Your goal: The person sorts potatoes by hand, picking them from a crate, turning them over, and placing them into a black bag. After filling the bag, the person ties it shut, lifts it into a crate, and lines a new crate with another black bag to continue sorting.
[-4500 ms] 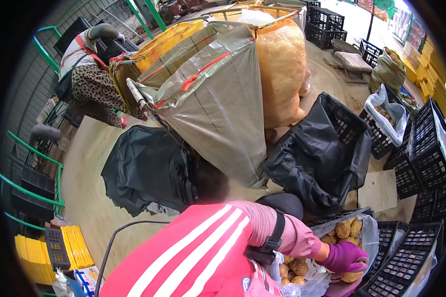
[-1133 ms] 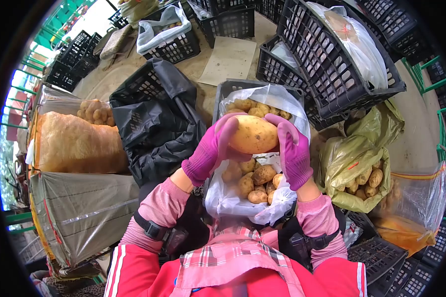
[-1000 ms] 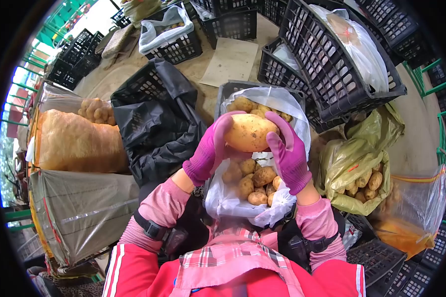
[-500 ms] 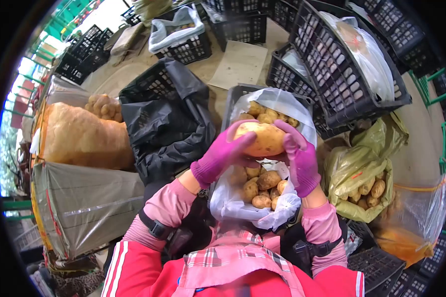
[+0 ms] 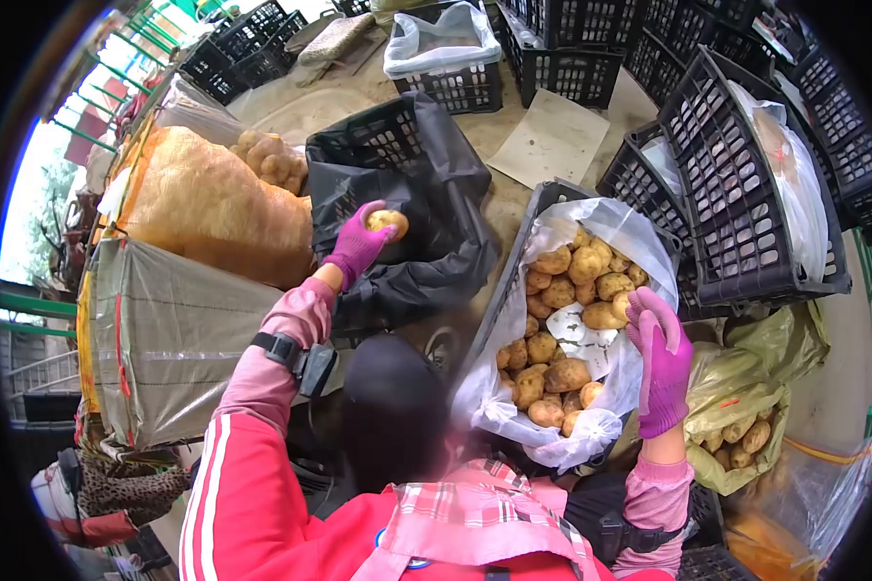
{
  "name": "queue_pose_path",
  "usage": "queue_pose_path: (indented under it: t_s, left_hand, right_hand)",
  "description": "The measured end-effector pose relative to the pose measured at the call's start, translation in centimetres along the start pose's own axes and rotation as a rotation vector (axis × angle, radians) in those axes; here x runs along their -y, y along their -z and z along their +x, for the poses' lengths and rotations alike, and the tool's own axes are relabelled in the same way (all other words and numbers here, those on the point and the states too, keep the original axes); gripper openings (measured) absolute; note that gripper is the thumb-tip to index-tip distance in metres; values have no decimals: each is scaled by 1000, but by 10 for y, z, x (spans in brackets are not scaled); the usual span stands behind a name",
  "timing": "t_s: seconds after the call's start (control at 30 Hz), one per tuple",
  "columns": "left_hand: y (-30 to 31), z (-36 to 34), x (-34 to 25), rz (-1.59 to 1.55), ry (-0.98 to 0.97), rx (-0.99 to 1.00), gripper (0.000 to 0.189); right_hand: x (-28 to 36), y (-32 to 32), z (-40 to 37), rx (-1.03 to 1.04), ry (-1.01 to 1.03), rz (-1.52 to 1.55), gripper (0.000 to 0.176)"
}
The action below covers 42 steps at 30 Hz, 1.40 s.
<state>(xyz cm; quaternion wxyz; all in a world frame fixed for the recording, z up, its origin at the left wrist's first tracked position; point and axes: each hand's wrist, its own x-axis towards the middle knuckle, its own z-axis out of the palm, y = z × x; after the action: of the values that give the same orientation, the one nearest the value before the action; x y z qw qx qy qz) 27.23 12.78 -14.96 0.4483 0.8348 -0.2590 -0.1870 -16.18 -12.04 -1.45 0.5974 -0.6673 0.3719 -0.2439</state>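
My left hand (image 5: 358,242), in a purple glove, grips a yellowish potato (image 5: 388,224) over a black crate (image 5: 378,145) lined with a black plastic bag (image 5: 451,184). My right hand (image 5: 664,363), gloved in the same way, is at the right side of a crate with a white plastic liner (image 5: 639,225). Its fingers are stretched out, and the fingertips are right beside a potato (image 5: 622,307) there. Several brown potatoes (image 5: 564,373) lie inside that liner, with a torn piece of white paper (image 5: 583,337) among them.
A yellow-green bag (image 5: 736,387) holding potatoes lies at the right. Black crates (image 5: 736,184) are piled behind it. Large filled sacks (image 5: 208,208) stand at the left. Flat cardboard (image 5: 552,136) lies on the floor, near another lined crate (image 5: 446,82).
The hands have parted. My left hand has carried a potato leftward to the black-lined crate; my right hand has let go of the potato and moved to the white liner's right side. The view has shifted.
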Motion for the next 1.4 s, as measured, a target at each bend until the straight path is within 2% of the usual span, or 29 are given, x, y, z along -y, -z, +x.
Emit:
queue_pose_path:
  t_s: [0.03,0.1,0.17,0.23,0.3,0.4,0.47,0.53,0.57,0.6,0.63,0.67,0.7,0.73,0.77,0.83,0.9,0.93,1.03,1.1,1.17,1.27,1.37,1.4]
  left_hand:
    - [-1,8,53,14,17,-77,59]
    - [-2,-2,76,443,-96,-232,61]
    - [-4,-2,120,517,-123,-256,64]
    - [-6,6,176,622,50,-125,54]
    - [3,17,172,713,369,380,43]
    - [12,4,137,470,313,350,41]
    - [13,-7,40,261,170,300,36]
    - [14,-23,-54,145,-110,285,32]
    - [15,-42,-122,143,-119,363,36]
    - [12,-62,-175,125,-212,372,38]
    - [7,-85,-217,9,-123,418,39]
    - [-2,-107,-246,-106,-37,462,40]
    - [-16,-127,-258,-230,-116,499,42]
    - [-28,-142,-268,-286,-85,561,43]
    - [-45,-151,-258,-336,-89,584,42]
    - [-78,-148,-237,-329,10,595,43]
    - [-88,-148,-236,-318,-48,578,43]
    - [-90,-147,-239,-310,-88,564,43]
    - [-101,-143,-240,-201,-58,630,45]
    - [-104,-145,-237,-169,-91,637,56]
    - [-107,-145,-233,-148,-88,602,65]
    - [-122,-149,-220,-200,-149,547,77]
    - [-131,-154,-237,-406,-132,665,80]
    - [-125,-153,-245,-475,-66,743,77]
  right_hand:
    - [2,-6,0,-20,-2,28,37]
    - [5,-19,-4,-73,-23,66,29]
    - [-1,-24,-6,-58,-29,61,28]
    - [-9,-22,-3,-10,-20,-51,34]
    - [-24,-16,3,1,-26,-70,33]
    - [-51,-13,18,19,-54,-123,31]
    - [-77,-14,29,51,-84,-274,32]
    - [-119,-20,39,123,-184,-434,39]
    - [-164,-22,46,224,-191,-559,44]
    - [-182,-29,46,319,-282,-637,49]
    - [-218,-36,48,487,-295,-848,53]
    - [-208,-42,43,649,-449,-900,58]
    - [-234,-51,38,781,-410,-1050,60]
    - [-231,-61,27,867,-401,-1269,63]
    - [-268,-65,14,855,-215,-1397,68]
    - [-283,-73,8,821,-137,-1528,74]
    - [-291,-62,15,900,-75,-1449,78]
    - [-274,-60,23,930,-137,-1413,83]
    - [-240,-48,49,734,-302,-912,80]
    - [-178,-33,62,746,-203,-568,83]
    - [-105,-25,64,732,-98,-511,86]
    - [-19,-19,37,560,241,-803,91]
    - [21,-24,1,362,440,-700,97]
    - [19,-21,-3,345,361,-507,98]
